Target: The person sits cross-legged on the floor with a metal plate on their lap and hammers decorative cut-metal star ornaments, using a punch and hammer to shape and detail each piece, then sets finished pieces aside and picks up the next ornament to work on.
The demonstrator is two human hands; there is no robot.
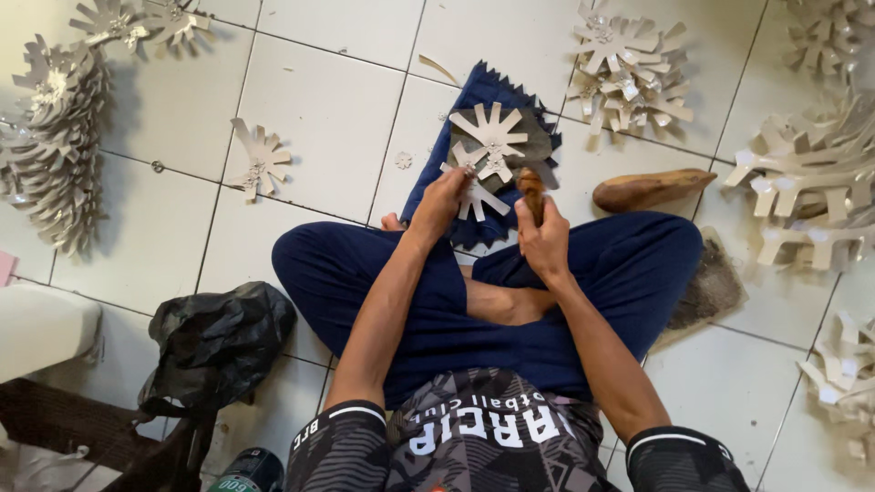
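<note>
A person sits cross-legged on a tiled floor (319, 118), both arms reaching forward over their knees. The right hand (545, 239) closes around a wooden-handled tool (531, 191), held upright. The left hand (441, 202) pinches a pale star-shaped cutout (476, 193) against a dark pad (533, 144) for support. Stacks of cutouts (629, 68) lie beyond.

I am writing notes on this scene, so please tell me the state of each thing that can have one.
left hand: fingers closed on a star-shaped cutout
right hand: gripping a wooden-handled tool, held upright
blue cloth: spread on the floor
wooden block: lying loose on the tiles
black plastic bag: crumpled
cutout stack: piled, leaning
</note>
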